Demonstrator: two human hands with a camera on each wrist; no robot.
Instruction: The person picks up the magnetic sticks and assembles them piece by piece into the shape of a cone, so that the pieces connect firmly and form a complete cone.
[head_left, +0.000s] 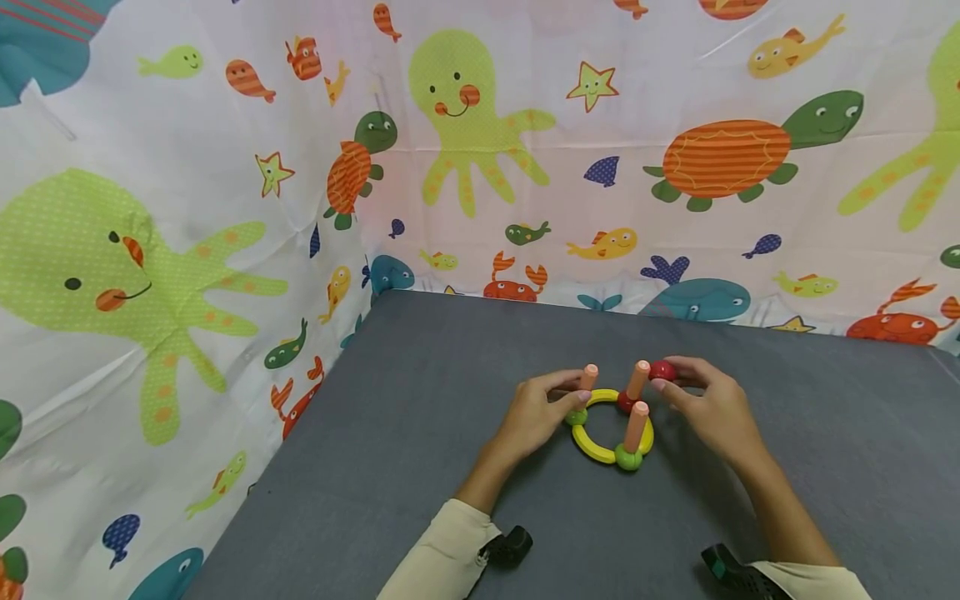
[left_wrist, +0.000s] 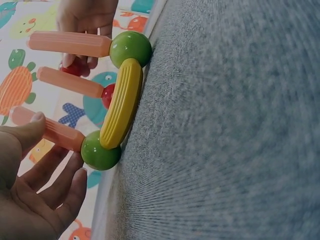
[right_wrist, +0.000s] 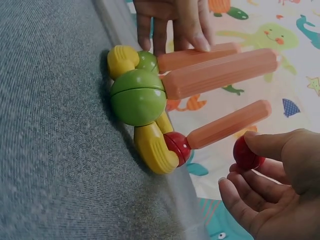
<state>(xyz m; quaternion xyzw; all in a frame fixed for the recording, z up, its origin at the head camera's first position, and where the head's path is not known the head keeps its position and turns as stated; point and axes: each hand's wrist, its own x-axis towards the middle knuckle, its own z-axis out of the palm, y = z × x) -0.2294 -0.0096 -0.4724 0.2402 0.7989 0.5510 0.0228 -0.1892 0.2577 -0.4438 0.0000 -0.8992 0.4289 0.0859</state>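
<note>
A toy ring of curved yellow pieces [head_left: 595, 448] joined by green balls [head_left: 628, 457] and a red ball [right_wrist: 178, 147] lies on the grey table. Three peach-coloured ribbed sticks [head_left: 636, 427] stand up from the balls. My left hand [head_left: 534, 412] pinches the left stick [left_wrist: 62, 134] between thumb and fingers, just above its green ball [left_wrist: 100, 150]. Between thumb and fingertips, my right hand [head_left: 712, 406] holds a loose red ball [right_wrist: 247, 153], beside the top of the stick [right_wrist: 230, 125] that rises from the ring's red ball.
Grey fabric covers the table [head_left: 420, 375]. A white curtain [head_left: 510, 233] printed with sea animals hangs behind it and along the left side. Dark wrist cameras [head_left: 510, 547] sit at both cuffs.
</note>
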